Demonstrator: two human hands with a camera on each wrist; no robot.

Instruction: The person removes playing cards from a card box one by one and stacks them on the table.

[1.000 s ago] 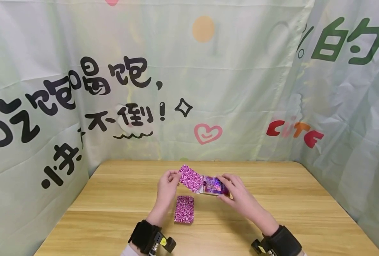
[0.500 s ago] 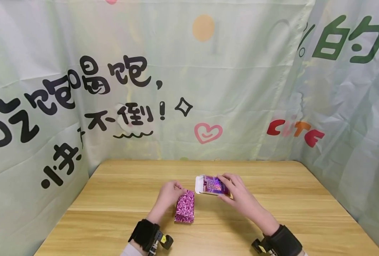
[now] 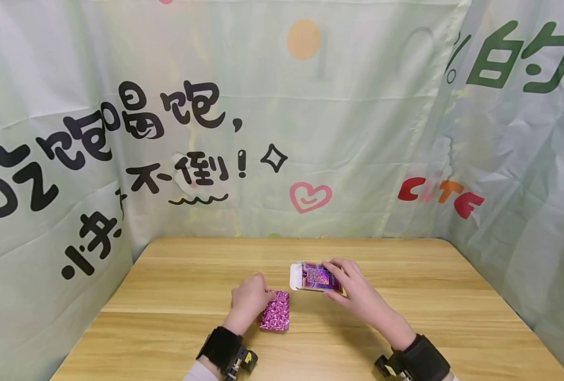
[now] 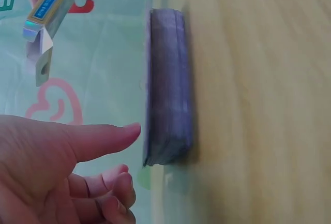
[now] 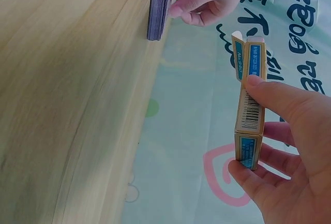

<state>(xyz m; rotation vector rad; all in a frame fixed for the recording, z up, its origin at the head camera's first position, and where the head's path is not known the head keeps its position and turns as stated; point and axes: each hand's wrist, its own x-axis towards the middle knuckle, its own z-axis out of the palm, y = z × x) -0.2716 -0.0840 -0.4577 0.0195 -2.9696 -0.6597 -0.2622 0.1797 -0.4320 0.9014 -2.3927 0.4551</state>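
A stack of playing cards with pink-and-white swirled backs lies on the wooden table, its thick side edge showing in the left wrist view. My left hand is over the stack's far left corner. Its thumb reaches straight to the top card, touching it or almost so; the other fingers bend loosely and hold nothing. My right hand grips a small purple card box above the table, between thumb and fingers. The box's white end flap hangs open toward the left. A barcode runs along its side.
The wooden table reaches back to a pale green printed cloth, which hangs behind and on both sides. Each wrist wears a black strap with a small camera.
My left hand brought a pink-backed card from the box's mouth down onto the stack and let it go. My right hand kept holding the box in nearly the same spot.
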